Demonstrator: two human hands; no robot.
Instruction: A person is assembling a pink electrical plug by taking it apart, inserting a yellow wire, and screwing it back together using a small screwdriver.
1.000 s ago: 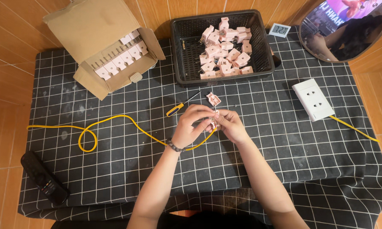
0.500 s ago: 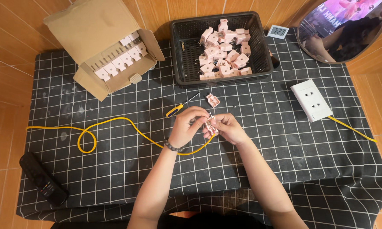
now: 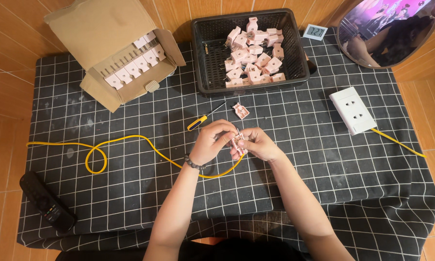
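cardboard box (image 3: 112, 46) of plugs | white socket (image 3: 353, 110) | remote (image 3: 47, 202) | round mirror (image 3: 386, 30) | small clock (image 3: 315, 32)

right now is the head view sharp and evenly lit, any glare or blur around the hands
Head view: soft, even light with faint shadows under the left hand and right hand; no motion blur, the pink plug between them reads sharp; the only strong reflection is in the mirror; slight wide-angle bending at the cloth edges.

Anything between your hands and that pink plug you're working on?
Nothing visible. The left hand and right hand both grip the pink plug directly. The yellow cable curls away below; the screwdriver lies just beyond.
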